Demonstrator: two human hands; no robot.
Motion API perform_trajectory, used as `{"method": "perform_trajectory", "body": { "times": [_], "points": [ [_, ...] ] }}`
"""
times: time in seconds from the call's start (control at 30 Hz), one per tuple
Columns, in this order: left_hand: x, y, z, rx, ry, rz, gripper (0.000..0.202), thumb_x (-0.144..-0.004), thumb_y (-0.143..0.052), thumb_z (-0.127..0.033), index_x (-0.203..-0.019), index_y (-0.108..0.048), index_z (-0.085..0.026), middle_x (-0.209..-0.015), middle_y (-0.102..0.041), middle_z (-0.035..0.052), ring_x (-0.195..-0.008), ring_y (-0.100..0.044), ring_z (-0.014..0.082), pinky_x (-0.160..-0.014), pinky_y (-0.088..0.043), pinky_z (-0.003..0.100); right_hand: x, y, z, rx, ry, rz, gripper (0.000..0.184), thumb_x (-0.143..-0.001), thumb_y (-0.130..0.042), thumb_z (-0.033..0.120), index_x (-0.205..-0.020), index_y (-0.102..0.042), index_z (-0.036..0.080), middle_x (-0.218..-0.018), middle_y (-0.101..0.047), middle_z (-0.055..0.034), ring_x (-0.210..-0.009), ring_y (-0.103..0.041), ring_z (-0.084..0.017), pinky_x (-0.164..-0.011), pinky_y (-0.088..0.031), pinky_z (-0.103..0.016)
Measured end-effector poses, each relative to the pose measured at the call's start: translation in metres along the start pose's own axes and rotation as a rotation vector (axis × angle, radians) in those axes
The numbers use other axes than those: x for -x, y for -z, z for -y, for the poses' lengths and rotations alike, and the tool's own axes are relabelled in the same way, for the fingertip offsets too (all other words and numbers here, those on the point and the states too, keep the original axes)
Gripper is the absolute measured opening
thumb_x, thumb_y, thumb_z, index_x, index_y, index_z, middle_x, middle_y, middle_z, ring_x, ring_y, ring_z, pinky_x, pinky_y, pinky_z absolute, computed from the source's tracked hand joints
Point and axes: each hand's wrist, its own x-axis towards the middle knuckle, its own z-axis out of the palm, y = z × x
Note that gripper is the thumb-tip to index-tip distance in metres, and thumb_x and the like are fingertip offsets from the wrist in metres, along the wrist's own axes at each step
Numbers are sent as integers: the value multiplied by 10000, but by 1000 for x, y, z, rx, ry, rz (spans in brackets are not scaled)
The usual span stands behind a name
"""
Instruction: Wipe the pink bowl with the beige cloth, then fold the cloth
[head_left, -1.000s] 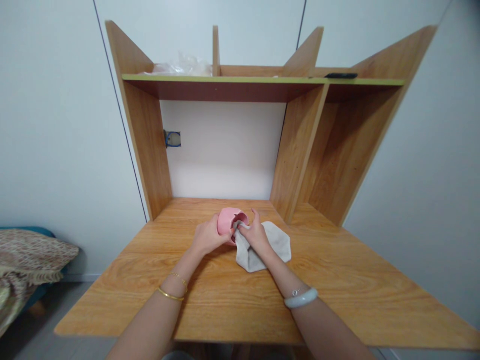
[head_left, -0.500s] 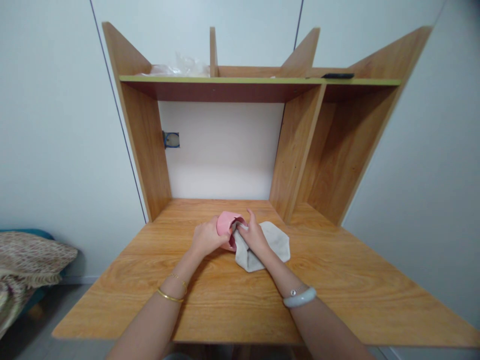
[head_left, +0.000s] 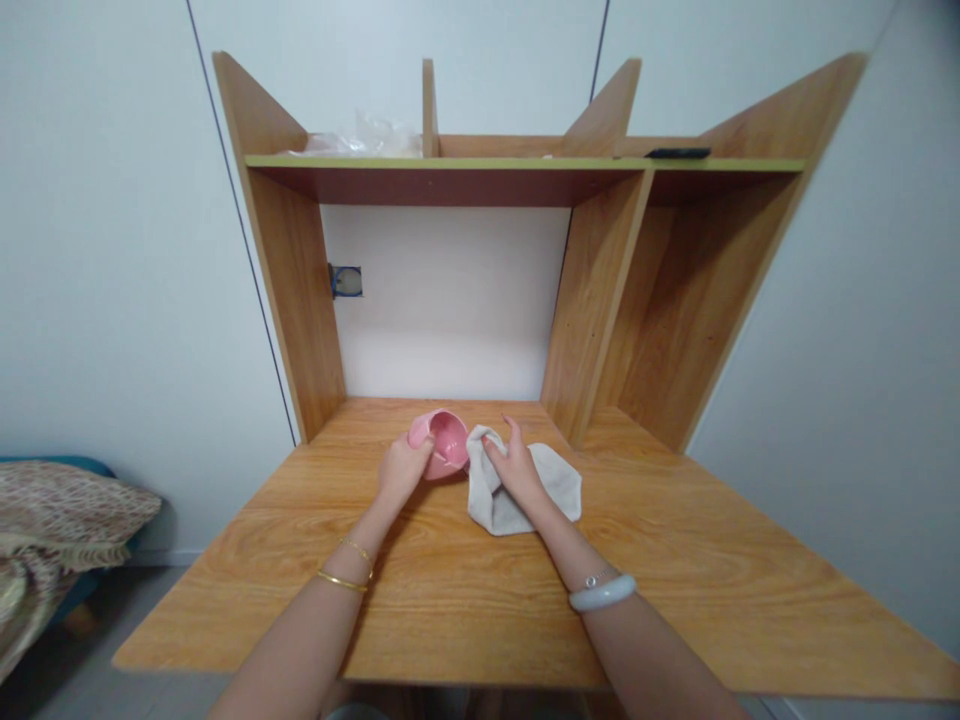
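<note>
My left hand point(head_left: 402, 468) grips a small pink cup point(head_left: 441, 444), tilted on its side with the mouth facing right and toward me, just above the wooden desk point(head_left: 675, 570). My right hand point(head_left: 516, 470) pinches a bunched part of a grey cloth point(head_left: 553, 482), which otherwise lies on the desk to the right of the cup. The cloth's raised fold stands close beside the cup's rim, a narrow gap between them. Gold bangles sit on my left wrist, a pale bracelet on my right.
A wooden hutch rises at the desk's back, with an upright divider point(head_left: 592, 300) right of centre. Its top shelf point(head_left: 525, 161) holds a clear plastic bag point(head_left: 360, 135) at left and a dark flat object point(head_left: 679, 153) at right. A patterned blanket point(head_left: 60, 520) lies far left.
The cloth has come out of the cup's mouth. My left hand has carried the cup a little to the left and turned its opening into view; my right hand holds the cloth beside it.
</note>
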Motion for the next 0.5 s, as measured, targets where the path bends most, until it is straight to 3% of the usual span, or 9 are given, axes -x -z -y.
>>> {"method": "perform_trajectory", "body": {
  "times": [0.17, 0.33, 0.5],
  "points": [
    [-2, 1, 5, 247, 3, -99, 378, -753, -459, -456, -730, -627, -118, -675, -641, 93, -651, -586, 199, -581, -404, 269, -8, 11, -10, 204, -87, 107, 544, -769, -499, 283, -1270, -397, 96, -822, -645, -93, -746, -601, -215, -654, -421, -289],
    [1, 0, 2, 486, -46, -142, 371, -724, -461, -480, -613, -574, -144, -571, -575, 30, -584, -526, 156, -553, -393, 246, -15, 31, -15, 362, -156, 240, 379, -747, -554, 351, -1026, -586, 96, -893, -665, -108, -820, -605, -203, -633, -393, -238],
    [4, -3, -2, 704, 8, -175, 380, -690, -478, -514, -541, -505, -165, -518, -507, -3, -527, -459, 123, -477, -358, 217, -19, 49, -6, 545, -225, 470, 360, -761, -527, 411, -826, -660, 83, -764, -677, -112, -678, -606, -181, -493, -319, -219]
  ]
}}
